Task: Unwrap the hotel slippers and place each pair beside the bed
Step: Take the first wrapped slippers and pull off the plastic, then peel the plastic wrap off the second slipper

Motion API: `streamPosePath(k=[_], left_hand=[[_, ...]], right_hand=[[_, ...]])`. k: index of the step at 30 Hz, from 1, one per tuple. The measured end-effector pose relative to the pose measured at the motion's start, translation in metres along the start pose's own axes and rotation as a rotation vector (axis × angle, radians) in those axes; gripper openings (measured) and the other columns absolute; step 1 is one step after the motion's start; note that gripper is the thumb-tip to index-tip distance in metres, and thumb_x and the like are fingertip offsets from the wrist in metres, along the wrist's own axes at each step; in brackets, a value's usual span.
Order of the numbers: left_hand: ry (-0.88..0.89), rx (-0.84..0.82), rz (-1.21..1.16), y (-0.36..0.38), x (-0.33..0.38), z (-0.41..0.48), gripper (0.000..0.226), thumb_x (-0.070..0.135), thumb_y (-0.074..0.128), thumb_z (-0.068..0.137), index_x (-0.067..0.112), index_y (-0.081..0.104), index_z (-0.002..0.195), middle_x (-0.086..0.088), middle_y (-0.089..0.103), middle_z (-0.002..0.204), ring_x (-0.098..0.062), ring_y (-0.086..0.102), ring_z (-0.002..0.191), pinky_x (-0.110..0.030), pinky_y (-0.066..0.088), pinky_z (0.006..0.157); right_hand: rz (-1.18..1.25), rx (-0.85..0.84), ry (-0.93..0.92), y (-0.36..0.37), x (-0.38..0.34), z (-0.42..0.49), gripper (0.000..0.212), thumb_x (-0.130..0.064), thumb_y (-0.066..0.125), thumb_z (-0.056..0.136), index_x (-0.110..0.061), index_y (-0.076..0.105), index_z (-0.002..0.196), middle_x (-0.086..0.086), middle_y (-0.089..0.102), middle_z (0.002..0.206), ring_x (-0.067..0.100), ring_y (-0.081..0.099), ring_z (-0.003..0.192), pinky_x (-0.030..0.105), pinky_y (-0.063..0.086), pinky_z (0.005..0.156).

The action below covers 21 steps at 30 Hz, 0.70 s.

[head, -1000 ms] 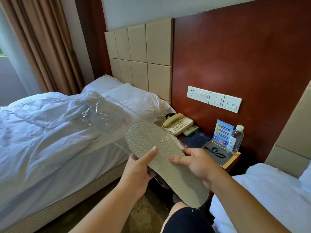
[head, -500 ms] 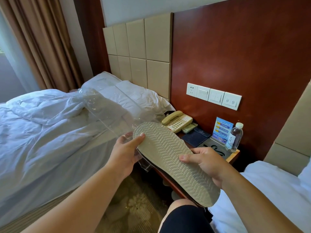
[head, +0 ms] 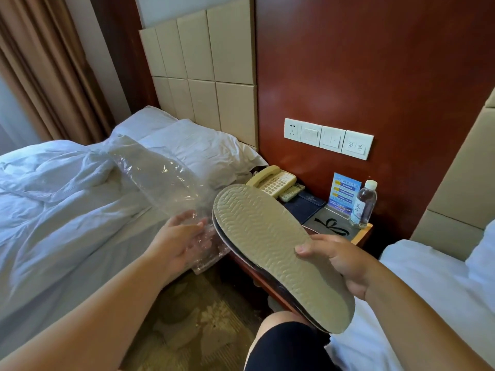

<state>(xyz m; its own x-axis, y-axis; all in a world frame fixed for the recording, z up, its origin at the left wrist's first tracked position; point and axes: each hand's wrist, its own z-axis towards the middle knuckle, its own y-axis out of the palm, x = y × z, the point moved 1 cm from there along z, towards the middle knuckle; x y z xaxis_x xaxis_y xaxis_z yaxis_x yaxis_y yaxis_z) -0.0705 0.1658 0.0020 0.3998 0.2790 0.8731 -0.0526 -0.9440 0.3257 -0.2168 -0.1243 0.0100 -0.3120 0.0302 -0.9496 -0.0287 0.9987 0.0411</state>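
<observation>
Right hand (head: pixel 341 263) clamped on the slippers (head: pixel 278 247) near the heel end, thumb on the upturned ridged sole, fingers hidden beneath. Two soles look stacked flat together, a dark edge showing between them; held as one pair so neither drops

Left hand (head: pixel 178 242) closed on the lower end of the clear plastic wrapper (head: pixel 158 180), which trails up and away over the left bed (head: pixel 53 210). Hands apart; wrapper just beside the toe end, seemingly clear of it, so unwrapping of this pair looks done

Slippers are in the air over the gap between the beds, toe toward the front edge of the nightstand (head: pixel 361 234)

Likely next: drop the wrapper, set the pair on the carpet (head: pixel 203 317) beside the bed
</observation>
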Motion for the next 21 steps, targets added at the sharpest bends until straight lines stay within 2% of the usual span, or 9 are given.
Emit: streamPosePath(k=[3,7,10,13,17,21], left_hand=[[-0.016,-0.083,0.151,0.012,-0.015,0.001,0.045,-0.008,0.063,0.087,0.020,0.053,0.121,-0.015,0.075,0.104,-0.028,0.074,0.076,-0.033,0.057,0.048],[-0.091,-0.252,0.359,0.036,-0.038,0.001,0.042,-0.005,0.065,0.088,0.018,0.058,0.123,-0.012,0.074,0.109,-0.031,0.073,0.088,-0.038,0.061,0.060],[-0.174,-0.391,0.484,0.052,-0.059,0.002,0.038,-0.004,0.063,0.089,0.019,0.061,0.120,-0.010,0.074,0.111,-0.030,0.072,0.090,-0.043,0.060,0.071],[-0.252,-0.500,0.552,0.068,-0.081,0.005,0.041,-0.003,0.061,0.091,0.022,0.059,0.123,-0.012,0.072,0.117,-0.031,0.070,0.091,-0.046,0.058,0.075],[-0.326,-0.555,0.571,0.083,-0.106,0.018,0.045,0.000,0.066,0.088,0.021,0.057,0.127,-0.014,0.072,0.117,-0.035,0.069,0.100,-0.044,0.057,0.074],[-0.361,-0.551,0.648,0.092,-0.122,0.037,0.040,0.007,0.073,0.085,0.022,0.061,0.121,-0.013,0.075,0.108,-0.031,0.072,0.098,-0.042,0.061,0.075]], right_hand=[[0.153,-0.023,0.005,-0.010,0.006,0.004,0.054,-0.034,0.083,0.065,-0.011,0.073,0.113,0.023,0.070,0.114,0.040,0.068,0.100,0.054,0.052,0.092],[0.348,-0.030,0.041,-0.021,0.017,0.012,0.049,-0.036,0.082,0.070,-0.007,0.076,0.109,0.019,0.074,0.104,0.031,0.073,0.086,0.040,0.059,0.074],[0.463,0.060,0.034,-0.028,0.027,0.021,0.050,-0.039,0.079,0.075,-0.007,0.074,0.113,0.018,0.074,0.107,0.031,0.073,0.088,0.040,0.059,0.074],[0.564,0.153,0.026,-0.033,0.038,0.032,0.050,-0.038,0.073,0.081,-0.005,0.071,0.118,0.018,0.074,0.104,0.031,0.073,0.084,0.039,0.059,0.069],[0.670,0.184,0.074,-0.044,0.057,0.044,0.045,-0.037,0.070,0.084,-0.005,0.072,0.116,0.017,0.075,0.100,0.032,0.073,0.082,0.040,0.060,0.069],[0.645,0.221,0.127,-0.056,0.073,0.055,0.033,-0.035,0.074,0.080,-0.008,0.079,0.098,0.015,0.077,0.098,0.029,0.074,0.082,0.039,0.060,0.072]])
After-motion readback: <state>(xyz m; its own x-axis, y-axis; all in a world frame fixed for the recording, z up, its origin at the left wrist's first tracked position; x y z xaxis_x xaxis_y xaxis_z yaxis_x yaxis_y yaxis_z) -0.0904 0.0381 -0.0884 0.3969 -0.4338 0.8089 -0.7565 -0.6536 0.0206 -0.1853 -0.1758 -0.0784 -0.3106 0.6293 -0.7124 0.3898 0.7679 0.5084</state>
